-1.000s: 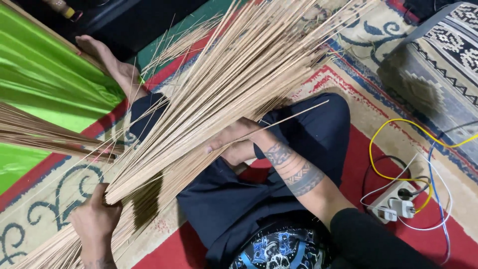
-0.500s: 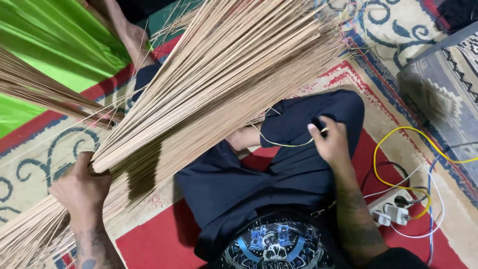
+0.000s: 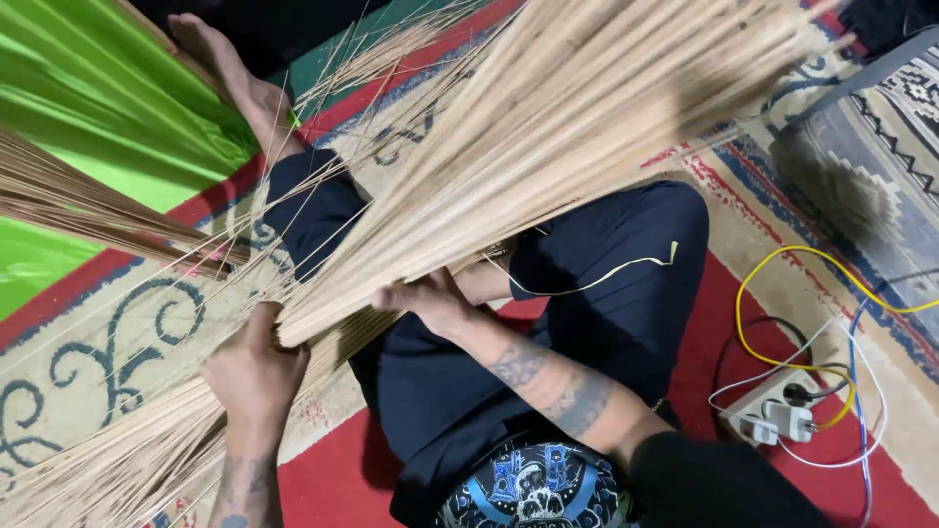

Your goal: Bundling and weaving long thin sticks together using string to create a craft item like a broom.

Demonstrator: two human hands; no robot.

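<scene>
Tan, dry sticks, a huge bundle of thin sticks (image 3: 548, 147), fan out across the person's lap, running from lower left up to the upper right. Right hand (image 3: 430, 298) sits under the bundle's narrow end, fingers curled around a bunch of the sticks, so it's gripping them. Left hand (image 3: 256, 370) is pressed against the lower part of the bundle near the left knee; fingers look wrapped into the sticks, but they're mostly hidden, so can't really tell how tight. A second, smaller bunch of sticks (image 3: 88, 210) lies off to the left over a shiny green sheet (image 3: 108, 108). Person sits on a patterned red and beige rug (image 3: 117, 332). Over on the right there's a white power strip (image 3: 773, 416) with plugs and a yellow cable (image 3: 782, 269) looping around.
</scene>
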